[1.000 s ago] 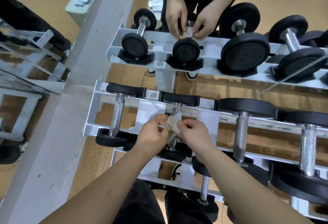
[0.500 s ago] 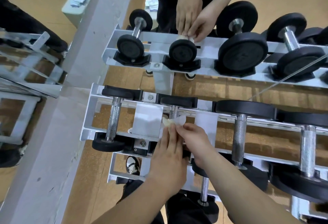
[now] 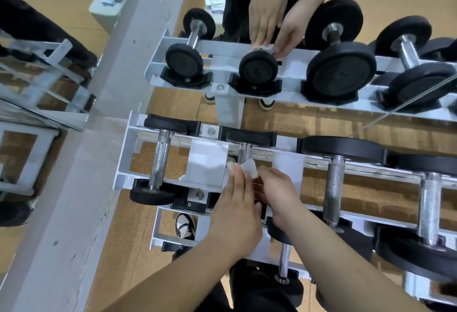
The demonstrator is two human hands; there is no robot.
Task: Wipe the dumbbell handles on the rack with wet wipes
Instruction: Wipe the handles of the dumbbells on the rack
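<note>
1. At a white dumbbell rack (image 3: 138, 178), we see both bare hands meet at the second dumbbell handle (image 3: 243, 154) from the left, just above frame center.
2. The wet wipe (image 3: 250, 168), bunched white, sits against that handle at 12 o'clock of the hands.
3. The right hand (image 3: 279, 195) has its fingers curled and pinches the wipe from the 3 o'clock side.
4. The left hand (image 3: 235, 215) lies with fingers straight, tips touching the wipe (its thumb is hidden, so we cannot tell whether it grips).
5. The two hands cover the handle's near half and its near weight head.
6. A white bracket plate (image 3: 206, 165) stands just beside the handle at 9 o'clock, with the leftmost dumbbell (image 3: 159, 160) beyond it.
7. At 3 o'clock rest a heavier dumbbell (image 3: 332, 188) and a thicker one (image 3: 429, 207).
8. At 12 o'clock, what looks like a mirror shows a second rack and a pair of hands (image 3: 265, 14) on a wipe.
9. A grey pillar (image 3: 61, 200) runs along 9 o'clock; a shoe (image 3: 185, 226) shows through the frame at 7 o'clock.
</note>
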